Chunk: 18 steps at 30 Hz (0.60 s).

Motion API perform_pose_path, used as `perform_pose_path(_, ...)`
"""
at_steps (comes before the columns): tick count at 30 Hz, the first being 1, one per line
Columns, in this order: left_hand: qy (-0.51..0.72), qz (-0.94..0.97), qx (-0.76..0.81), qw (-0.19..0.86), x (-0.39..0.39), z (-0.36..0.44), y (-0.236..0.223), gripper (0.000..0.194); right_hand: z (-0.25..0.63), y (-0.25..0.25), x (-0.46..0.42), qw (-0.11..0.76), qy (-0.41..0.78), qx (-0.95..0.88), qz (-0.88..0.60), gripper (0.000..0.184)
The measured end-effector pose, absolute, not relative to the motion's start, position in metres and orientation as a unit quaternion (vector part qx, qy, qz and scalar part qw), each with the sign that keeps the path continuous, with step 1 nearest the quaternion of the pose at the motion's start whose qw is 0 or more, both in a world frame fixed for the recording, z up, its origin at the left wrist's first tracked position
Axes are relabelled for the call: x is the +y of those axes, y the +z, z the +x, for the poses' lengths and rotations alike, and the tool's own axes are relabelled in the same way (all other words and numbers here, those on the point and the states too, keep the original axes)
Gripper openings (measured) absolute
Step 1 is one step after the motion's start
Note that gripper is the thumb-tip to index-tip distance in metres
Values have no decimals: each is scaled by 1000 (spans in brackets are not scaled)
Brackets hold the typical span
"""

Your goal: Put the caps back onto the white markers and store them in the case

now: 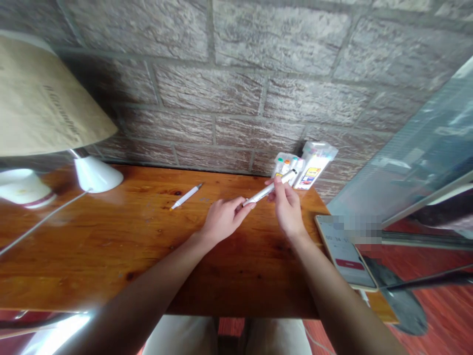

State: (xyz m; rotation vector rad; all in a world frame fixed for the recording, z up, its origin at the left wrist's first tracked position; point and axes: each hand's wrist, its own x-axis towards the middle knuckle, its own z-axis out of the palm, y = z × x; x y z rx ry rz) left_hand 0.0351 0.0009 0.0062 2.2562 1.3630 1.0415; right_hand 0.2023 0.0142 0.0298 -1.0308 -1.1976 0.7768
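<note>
A white marker pen (264,192) with a dark upper end is held slantwise above the wooden table, its right end higher. My left hand (224,217) pinches its lower left end between thumb and fingers. Farther up the barrel, my right hand (286,204) is closed around it. A second white marker (187,196) with an orange tip and a grey end lies on the table to the left of my hands. Behind my right hand stand a clear case of markers (281,163) with coloured ends and a taller clear marker box (314,165).
The wooden table (121,241) meets a grey brick wall (218,88). A lamp (96,172) with a beige shade and a white paper cup (25,188) stand at the left. A phone (347,254) lies along the right edge, near a glass panel (417,138).
</note>
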Motion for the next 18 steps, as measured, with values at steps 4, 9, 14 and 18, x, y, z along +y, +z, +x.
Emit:
perform_pose_path(4, 411, 741, 502, 172, 4, 31, 7, 37, 219, 41, 17, 712, 289, -485, -417, 43)
perform_pose_path(9, 392, 761, 491, 161, 6, 31, 2, 37, 241, 55, 23, 804, 187, -422, -375, 39)
perform_pose_path(14, 358, 786, 478, 158, 4, 34, 0, 34, 243, 53, 26, 798, 182, -413, -398, 37)
perform_pose_path(18, 361, 786, 477, 155, 4, 33, 1, 37, 240, 50, 26, 796, 203, -413, -393, 31)
